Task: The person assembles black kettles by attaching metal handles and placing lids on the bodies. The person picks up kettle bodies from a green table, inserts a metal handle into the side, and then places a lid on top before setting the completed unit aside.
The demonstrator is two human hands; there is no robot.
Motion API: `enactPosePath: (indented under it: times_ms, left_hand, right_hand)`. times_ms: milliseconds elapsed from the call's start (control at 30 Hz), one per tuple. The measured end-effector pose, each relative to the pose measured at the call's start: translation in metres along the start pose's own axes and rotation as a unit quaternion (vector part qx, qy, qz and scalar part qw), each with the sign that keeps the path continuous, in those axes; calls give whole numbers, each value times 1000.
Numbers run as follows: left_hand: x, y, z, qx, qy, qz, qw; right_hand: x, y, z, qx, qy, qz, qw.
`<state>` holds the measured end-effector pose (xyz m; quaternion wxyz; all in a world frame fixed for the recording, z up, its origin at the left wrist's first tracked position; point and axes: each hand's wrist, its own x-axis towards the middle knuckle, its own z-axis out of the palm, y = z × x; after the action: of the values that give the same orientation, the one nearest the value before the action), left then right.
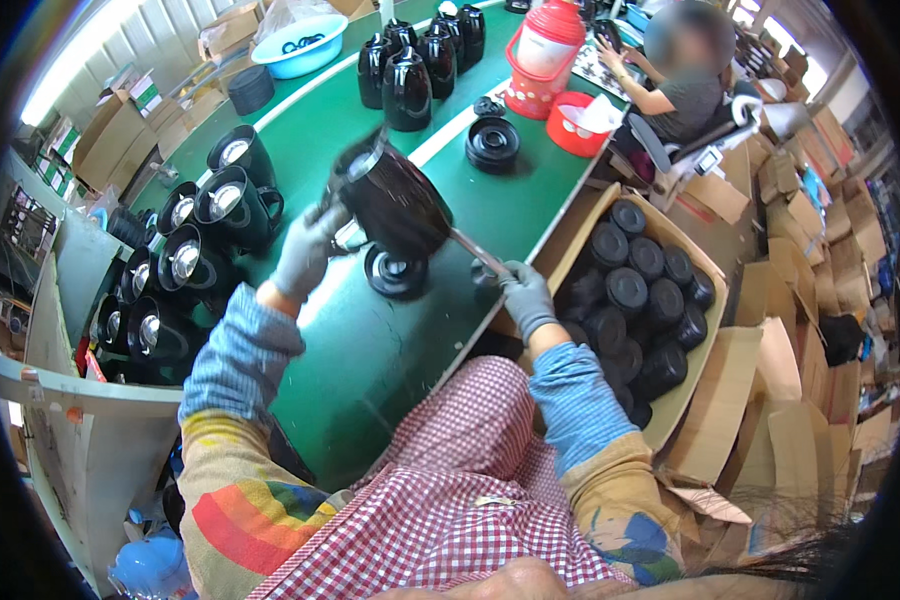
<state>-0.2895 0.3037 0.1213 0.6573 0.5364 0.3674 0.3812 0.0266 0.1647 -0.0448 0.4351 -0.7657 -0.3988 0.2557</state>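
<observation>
A: Hands?
B: Your left hand point(310, 248), gloved, at 10 o'clock — fingers closed on the black jug point(402, 208) at 11, tilted and motion-blurred above the green table point(370, 375). Your right hand point(526, 296), just off centre toward 3, grips a slim rod point(477, 252); its far end is at the jug's lower right, contact can't be told.
A: Around it?
B: Black lid point(395, 284) just below the jug. Standing jugs point(408, 90) at 12; open carton point(708, 262) of black round parts point(625, 290) at 3.
A: Any writing?
B: Pale tag point(495, 501) on your checked apron point(435, 525) at 6 — too small to read. Green-and-white boxes point(145, 92) at 10, print illegible. Red bucket point(525, 93) at 1, white band, marks unclear.
</observation>
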Motion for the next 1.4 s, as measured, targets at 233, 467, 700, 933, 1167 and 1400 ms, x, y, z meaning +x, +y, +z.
enactPosePath:
  times_ms: [233,467,700,933,1167,1400]
  left_hand:
    - [289,-66,-98,81,233,92,965]
    - [356,-88,-104,197,295,106,929]
    - [226,72,-128,811,246,-59,527]
    - [200,42,-207,785,242,-98,561]
    - [153,114,-137,737,173,246,606]
    - [-21,140,35,585,-99,518,616]
  right_hand:
    - [21,-21,34,-216,44,-143,965]
    - [-46,-3,-73,-143,54,-250,956]
    - [-181,63,-172,-17,107,78,991]
    - [-213,47,-178,-106,73,36,991]
    - [-268,21,-208,-119,125,15,985]
    - [-283,-22,-210,-86,119,-110,983]
